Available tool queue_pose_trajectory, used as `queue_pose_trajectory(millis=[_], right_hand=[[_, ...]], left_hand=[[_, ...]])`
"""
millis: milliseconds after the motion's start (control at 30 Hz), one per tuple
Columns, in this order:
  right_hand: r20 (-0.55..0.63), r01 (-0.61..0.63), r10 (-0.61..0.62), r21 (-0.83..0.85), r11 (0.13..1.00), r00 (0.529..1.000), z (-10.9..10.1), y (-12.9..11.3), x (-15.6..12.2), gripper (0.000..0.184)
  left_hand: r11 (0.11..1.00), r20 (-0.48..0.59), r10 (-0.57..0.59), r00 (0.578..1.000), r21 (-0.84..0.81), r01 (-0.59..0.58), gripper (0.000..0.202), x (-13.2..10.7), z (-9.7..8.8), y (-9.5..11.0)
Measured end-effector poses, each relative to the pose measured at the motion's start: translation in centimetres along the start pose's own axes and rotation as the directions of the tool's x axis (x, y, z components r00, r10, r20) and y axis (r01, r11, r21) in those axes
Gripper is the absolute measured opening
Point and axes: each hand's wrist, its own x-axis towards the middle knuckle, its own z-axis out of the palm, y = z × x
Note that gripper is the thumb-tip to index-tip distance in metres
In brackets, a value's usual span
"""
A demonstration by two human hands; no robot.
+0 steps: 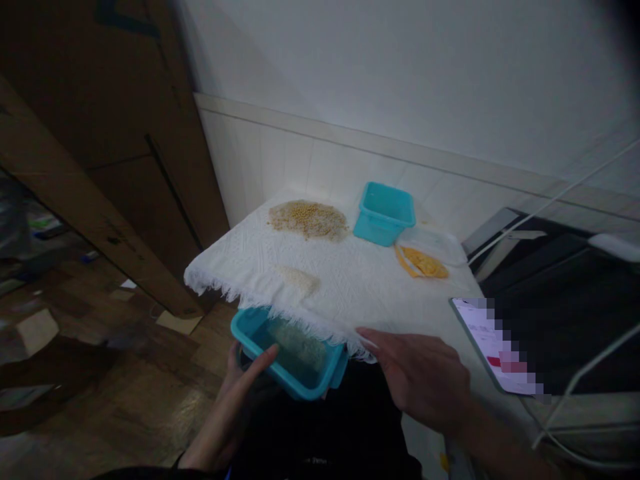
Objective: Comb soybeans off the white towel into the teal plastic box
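My left hand (245, 380) grips a teal plastic bin (245, 335) by its near left wall, thumb over the rim. The bin is tilted just under the front edge of the table, and pale grains, perhaps rice, lie inside. Pinched at the fringed front edge of the white tablecloth (365, 287) is my right hand (425, 373), its fingers closed on the cloth. A small pile of whitish grains (300, 280) rests on the cloth above the bin. Farther back spreads a heap of tan beans (310, 219).
A second teal bin (383, 227) stands near the wall. Beside it lie a clear lid (435, 241) and an orange-yellow packet (423, 262). A phone (495, 350) is at the right, near white cables (565, 193). Cardboard (100, 200) rises at the left.
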Motion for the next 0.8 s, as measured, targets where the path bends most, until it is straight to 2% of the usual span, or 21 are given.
queue_pose_trajectory(millis=[133,300,633,800], right_hand=[[-0.074,-0.031,0.027,-0.059,0.998,0.997,0.8,2.0,1.2,0.024],[-0.081,-0.043,0.044,0.004,0.999,0.996,2.3,3.3,1.8,0.023],[-0.054,0.021,-0.017,0.076,0.997,0.998,4.1,3.0,2.8,0.025],[-0.066,0.066,-0.058,0.131,0.989,0.996,4.1,1.9,2.8,0.027]], left_hand=[[1.0,0.003,-0.005,1.0,-0.017,0.005,0.114,0.2,-0.1,0.0],[0.999,0.006,0.002,1.0,-0.039,-0.001,0.12,0.1,-0.1,0.2],[1.0,0.022,0.008,1.0,0.004,-0.008,0.122,-0.3,-0.3,0.7],[0.999,0.0,0.029,1.0,0.026,-0.029,0.117,-0.3,-0.4,0.9]])
